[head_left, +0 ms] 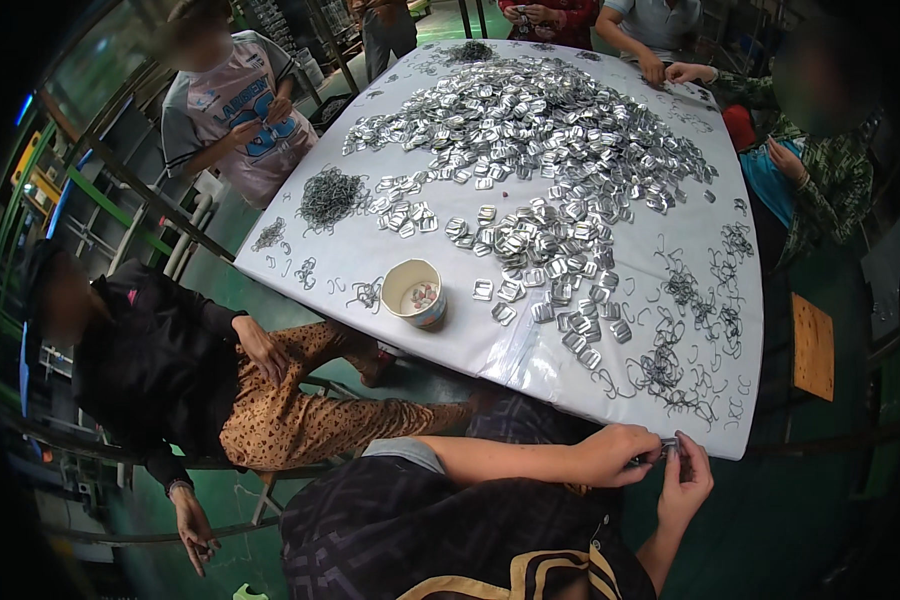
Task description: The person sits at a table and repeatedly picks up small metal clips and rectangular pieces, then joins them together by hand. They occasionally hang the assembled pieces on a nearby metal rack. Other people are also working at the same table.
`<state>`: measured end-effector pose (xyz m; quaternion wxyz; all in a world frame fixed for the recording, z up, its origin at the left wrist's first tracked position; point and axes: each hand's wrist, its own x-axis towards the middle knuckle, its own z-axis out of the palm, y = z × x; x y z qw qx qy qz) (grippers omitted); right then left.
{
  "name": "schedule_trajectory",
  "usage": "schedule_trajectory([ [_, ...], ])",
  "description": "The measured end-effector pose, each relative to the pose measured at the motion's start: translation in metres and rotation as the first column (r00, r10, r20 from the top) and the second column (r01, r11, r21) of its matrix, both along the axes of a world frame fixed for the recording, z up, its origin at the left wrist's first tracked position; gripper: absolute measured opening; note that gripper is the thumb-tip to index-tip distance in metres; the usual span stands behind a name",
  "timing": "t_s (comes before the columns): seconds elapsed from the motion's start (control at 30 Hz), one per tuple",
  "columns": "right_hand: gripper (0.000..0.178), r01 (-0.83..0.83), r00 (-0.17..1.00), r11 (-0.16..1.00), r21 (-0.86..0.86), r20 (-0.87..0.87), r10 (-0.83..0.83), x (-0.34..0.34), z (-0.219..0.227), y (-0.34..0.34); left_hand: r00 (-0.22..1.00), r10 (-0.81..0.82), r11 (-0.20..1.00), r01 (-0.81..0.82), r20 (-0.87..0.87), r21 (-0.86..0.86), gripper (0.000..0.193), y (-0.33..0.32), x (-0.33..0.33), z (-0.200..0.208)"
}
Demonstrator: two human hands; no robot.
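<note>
A large bench covered in a white sheet carries the work. A broad heap of small silvery metal buckles spreads over its far half, with a thinner trail of them running toward the near edge. Dark bent wire hooks lie scattered along the near right side, and a tangled pile of them sits at the left. A small white cup stands near the left edge.
</note>
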<state>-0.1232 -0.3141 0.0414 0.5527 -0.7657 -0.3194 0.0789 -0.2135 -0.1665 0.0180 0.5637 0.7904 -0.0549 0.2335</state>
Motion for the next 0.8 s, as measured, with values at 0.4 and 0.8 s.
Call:
schedule_trajectory([
  [0.4,0.030,0.025,0.999,0.999,0.045,-0.036,-0.023,-0.009,0.008,0.001,0.995,-0.010,0.999,0.014,-0.104,0.038,0.014,0.003,0.002,-0.001],
  [0.8,0.037,0.170,0.985,0.980,0.103,-0.025,-0.168,-0.021,0.006,-0.009,0.967,-0.120,0.988,0.138,-0.224,0.067,0.016,0.007,0.007,0.005],
])
